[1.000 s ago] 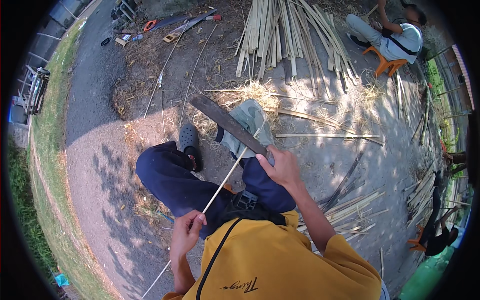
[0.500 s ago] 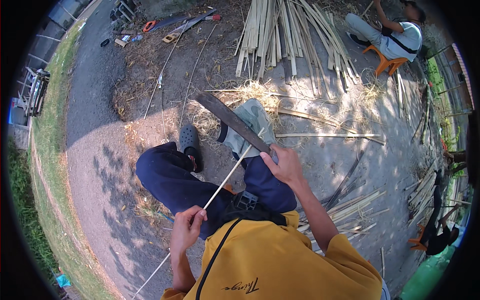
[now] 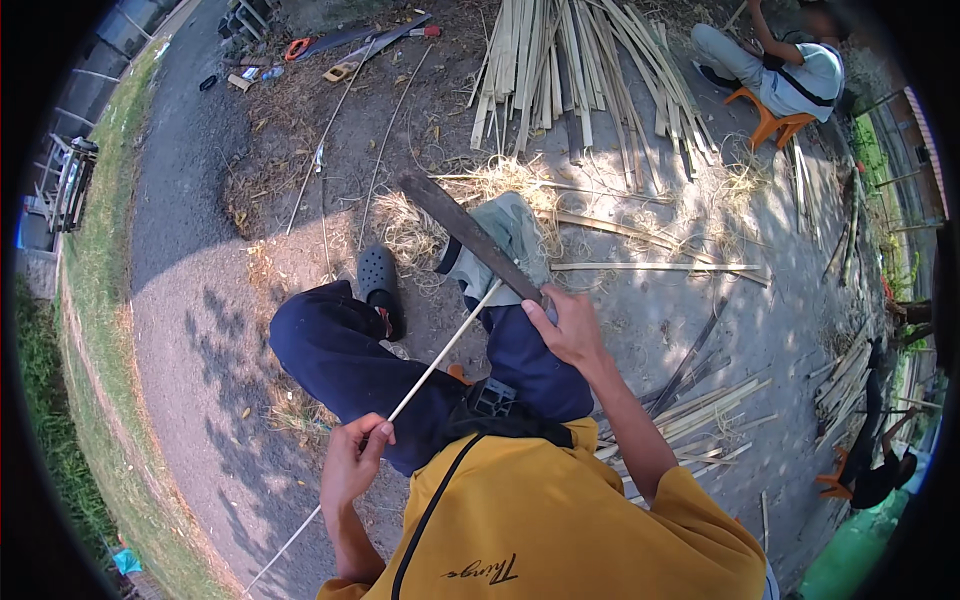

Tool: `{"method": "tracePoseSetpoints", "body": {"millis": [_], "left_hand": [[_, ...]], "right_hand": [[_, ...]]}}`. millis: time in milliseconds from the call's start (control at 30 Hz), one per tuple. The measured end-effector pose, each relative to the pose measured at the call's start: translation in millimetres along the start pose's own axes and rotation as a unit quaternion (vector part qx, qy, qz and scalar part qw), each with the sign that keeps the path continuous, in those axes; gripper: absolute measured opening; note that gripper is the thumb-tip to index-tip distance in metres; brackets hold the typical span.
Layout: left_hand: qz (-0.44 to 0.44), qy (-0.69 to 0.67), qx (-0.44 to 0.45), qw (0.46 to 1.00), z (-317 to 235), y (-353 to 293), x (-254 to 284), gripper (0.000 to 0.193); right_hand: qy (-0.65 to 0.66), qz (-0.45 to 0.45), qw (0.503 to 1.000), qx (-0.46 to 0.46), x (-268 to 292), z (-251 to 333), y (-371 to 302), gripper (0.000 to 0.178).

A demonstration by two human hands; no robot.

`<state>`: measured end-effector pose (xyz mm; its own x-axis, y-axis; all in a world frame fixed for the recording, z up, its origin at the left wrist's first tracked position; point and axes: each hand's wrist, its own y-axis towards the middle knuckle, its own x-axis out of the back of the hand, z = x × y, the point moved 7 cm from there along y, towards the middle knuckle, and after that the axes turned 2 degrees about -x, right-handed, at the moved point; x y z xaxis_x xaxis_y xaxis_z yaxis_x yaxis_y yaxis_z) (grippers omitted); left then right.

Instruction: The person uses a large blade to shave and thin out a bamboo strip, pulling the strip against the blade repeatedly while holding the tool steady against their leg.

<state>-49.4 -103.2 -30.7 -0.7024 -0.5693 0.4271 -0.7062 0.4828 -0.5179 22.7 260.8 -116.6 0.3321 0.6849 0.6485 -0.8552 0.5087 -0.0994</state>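
One thin pale strip point(image 3: 442, 355), slanted across the lap, pinched by the left hand point(image 3: 352, 456); its upper end met by one dark blade point(image 3: 462, 228), clasped at its near end by the right hand point(image 3: 571, 328). Work judged under way: shavings point(image 3: 408, 222) are strewn; whether piled strips point(image 3: 545, 90) are finished cannot be told. Open pavement point(image 3: 190, 195) is offered leftward; the right side is crowded by loose strips point(image 3: 700, 425).

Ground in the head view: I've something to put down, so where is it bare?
Bare: grey asphalt between green grass and dark-blue trousers, but the thin pale stick in the left hand passes over its near end. Crowded: ahead, fanned flat pale strips and curly yellowish shavings; lower right, more strips.
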Motion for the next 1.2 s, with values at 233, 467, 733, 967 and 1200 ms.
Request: {"method": "tracePoseSetpoints", "body": {"millis": [233,467,733,967,1200], "left_hand": [[0.007,-0.003,-0.015,1.0,1.4,12.3,-5.1,0.028],[-0.004,-0.018,-0.028,0.999,-0.6,14.5,-11.2,0.025],[-0.038,0.04,-0.067,0.996,-23.3,5.5,-3.2,0.027],[-0.046,0.034,-0.063,0.996,-24.4,10.3,-3.4,0.029],[-0.022,0.026,-0.056,0.998,-5.7,2.6,8.8,0.026]], "right_hand": [[-0.028,0.022,0.997,0.067,-3.0,13.2,-4.1,0.053],[-0.017,0.024,0.999,0.031,2.0,13.8,0.1,0.055],[-0.021,0.035,0.997,0.059,0.2,15.7,1.0,0.054],[0.003,0.025,0.999,0.039,-0.8,13.7,1.9,0.055],[0.015,0.019,0.999,0.049,0.5,5.7,5.0,0.053]]}}
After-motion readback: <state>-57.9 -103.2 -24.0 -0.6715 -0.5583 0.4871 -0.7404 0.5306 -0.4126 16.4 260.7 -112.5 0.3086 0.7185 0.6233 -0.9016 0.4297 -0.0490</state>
